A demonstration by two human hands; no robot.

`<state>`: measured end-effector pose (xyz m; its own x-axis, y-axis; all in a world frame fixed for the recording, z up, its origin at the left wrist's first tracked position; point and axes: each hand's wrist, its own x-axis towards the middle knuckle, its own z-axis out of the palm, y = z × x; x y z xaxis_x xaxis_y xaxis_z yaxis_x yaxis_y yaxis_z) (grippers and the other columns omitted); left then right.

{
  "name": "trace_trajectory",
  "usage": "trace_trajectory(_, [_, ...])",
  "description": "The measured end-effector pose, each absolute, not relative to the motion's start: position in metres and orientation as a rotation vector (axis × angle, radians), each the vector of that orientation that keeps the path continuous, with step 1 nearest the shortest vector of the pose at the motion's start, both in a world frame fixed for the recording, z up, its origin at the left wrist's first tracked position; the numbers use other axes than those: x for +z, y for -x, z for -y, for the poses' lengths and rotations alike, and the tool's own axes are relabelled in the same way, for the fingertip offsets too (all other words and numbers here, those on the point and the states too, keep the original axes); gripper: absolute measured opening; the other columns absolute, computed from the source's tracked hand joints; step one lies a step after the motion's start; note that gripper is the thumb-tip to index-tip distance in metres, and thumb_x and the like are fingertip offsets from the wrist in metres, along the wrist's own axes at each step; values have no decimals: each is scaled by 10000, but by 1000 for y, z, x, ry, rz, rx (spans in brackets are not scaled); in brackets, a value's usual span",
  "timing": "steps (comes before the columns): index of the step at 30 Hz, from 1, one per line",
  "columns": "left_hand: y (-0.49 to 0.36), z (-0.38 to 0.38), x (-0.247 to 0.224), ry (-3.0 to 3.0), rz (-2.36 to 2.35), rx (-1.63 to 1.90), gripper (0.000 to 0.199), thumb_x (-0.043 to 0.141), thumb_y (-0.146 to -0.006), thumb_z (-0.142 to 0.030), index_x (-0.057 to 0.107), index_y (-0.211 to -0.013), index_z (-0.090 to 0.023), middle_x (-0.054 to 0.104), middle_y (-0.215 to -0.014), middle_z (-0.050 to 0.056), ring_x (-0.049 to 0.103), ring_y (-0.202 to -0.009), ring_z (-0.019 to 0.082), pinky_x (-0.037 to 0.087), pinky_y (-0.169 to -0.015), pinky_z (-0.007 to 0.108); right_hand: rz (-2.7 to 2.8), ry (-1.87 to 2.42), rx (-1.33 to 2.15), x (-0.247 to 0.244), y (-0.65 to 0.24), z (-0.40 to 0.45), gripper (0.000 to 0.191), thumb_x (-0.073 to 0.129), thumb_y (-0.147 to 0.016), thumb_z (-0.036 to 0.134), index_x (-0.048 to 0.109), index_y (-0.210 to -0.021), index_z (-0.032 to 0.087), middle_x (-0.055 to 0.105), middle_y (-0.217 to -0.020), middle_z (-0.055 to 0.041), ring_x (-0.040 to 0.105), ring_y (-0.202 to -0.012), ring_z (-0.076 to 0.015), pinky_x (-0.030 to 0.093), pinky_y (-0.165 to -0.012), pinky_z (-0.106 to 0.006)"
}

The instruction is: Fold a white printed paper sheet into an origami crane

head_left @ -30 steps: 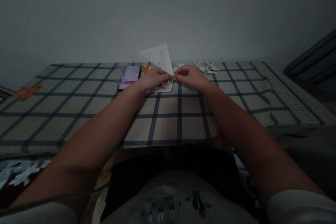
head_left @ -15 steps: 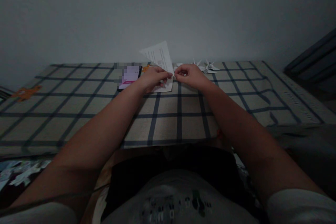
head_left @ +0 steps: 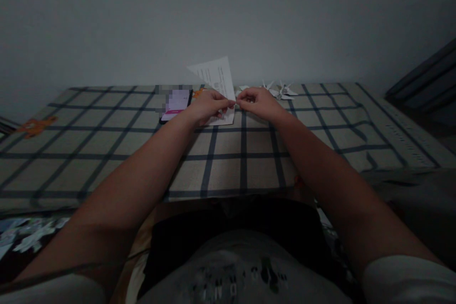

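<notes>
A printed sheet of white paper, folded to a point at the upper left, stands partly raised over the table. My left hand pinches it near its right edge, thumb and forefinger together. Close beside it, my right hand has its fingertips pressed together at the same edge, almost touching the left fingertips. The paper's lower part lies below my left hand, and the fingers hide some of it. The exact bit between the right fingertips is too small to see well, but it is at the paper's edge.
Left of my hands lies a phone with a lit, partly blurred screen. Folded white paper stars sit behind my right hand. An orange shape lies at the far left of the checked tablecloth. A wall stands behind the table.
The paper's raised upper part has shifted very slightly. My fingertips have come a touch closer together; otherwise both hands stay in place.
</notes>
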<state>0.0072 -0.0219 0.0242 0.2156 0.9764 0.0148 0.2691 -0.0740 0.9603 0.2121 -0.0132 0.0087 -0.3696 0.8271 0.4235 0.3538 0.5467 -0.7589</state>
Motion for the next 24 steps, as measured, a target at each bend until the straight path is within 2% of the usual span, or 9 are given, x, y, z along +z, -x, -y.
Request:
trace_trajectory(11, [-10,30,33,-1611,-1329,902,134,775,-828,-199,763,-715,-127,617,-583,-8,497,-480,58,412,-494,179,1931,998,778,11,-211,13,115,700,-791,241,735,-841,144,680,-772,-27,576,-729,-139,475,-713,-290])
trace_trajectory(24, [-7,20,22,-1587,-1234,929,141,760,-797,-184,738,-670,-128,610,-577,13,519,-513,81,411,-498,203,1910,993,849,9,-211,12,88,700,-831,206,745,-856,136,677,-775,-23,592,-731,-132,478,-725,-287])
